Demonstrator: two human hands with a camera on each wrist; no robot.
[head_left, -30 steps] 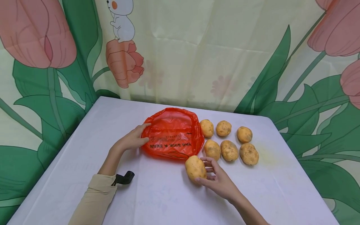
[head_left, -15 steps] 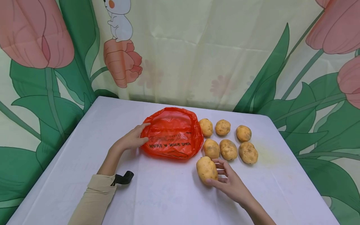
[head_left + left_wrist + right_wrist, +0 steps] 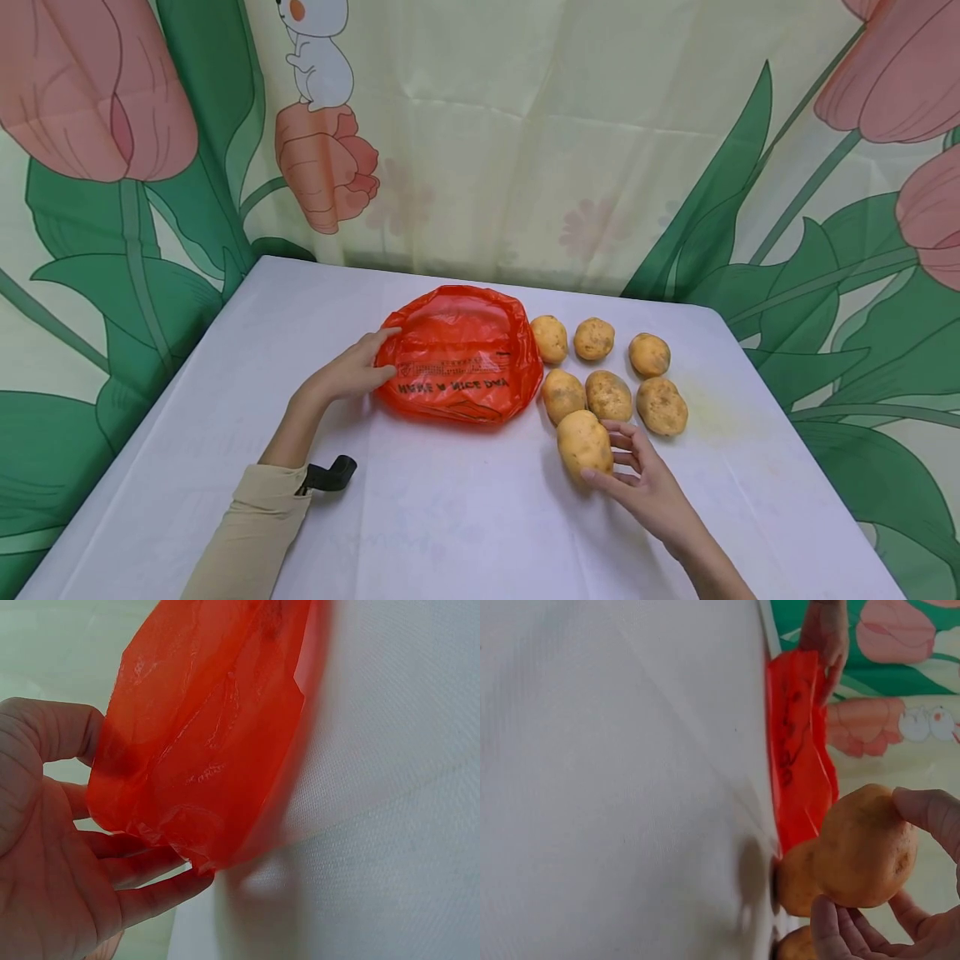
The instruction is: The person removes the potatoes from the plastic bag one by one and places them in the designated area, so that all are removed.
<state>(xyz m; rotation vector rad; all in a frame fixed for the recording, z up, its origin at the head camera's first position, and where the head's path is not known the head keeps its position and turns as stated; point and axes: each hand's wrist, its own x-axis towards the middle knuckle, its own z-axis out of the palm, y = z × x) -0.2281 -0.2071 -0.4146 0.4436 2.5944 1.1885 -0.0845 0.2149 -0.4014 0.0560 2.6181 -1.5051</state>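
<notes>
A red plastic bag (image 3: 457,354) with black lettering lies on the table, its mouth spread round. At its left side rests my left hand (image 3: 356,367), thumb and fingers spread apart and touching the bag. In the left wrist view the fingers (image 3: 154,896) of that hand reach along the bag's edge, and some tips are hidden by the plastic. My right hand (image 3: 641,483) holds a tan potato (image 3: 583,443) between thumb and fingers, just in front of the rows of potatoes. In the right wrist view the held potato (image 3: 866,847) hides part of another potato (image 3: 796,877).
Several potatoes stand in two rows right of the bag, among them a back-right potato (image 3: 649,356) and a front-right potato (image 3: 662,407). A white cloth covers the table (image 3: 420,517). Behind it hangs a curtain (image 3: 480,150) printed with tulips.
My right hand has carried the potato rightward, from in front of the bag to in front of the other potatoes. The left hand and the bag have stayed in place.
</notes>
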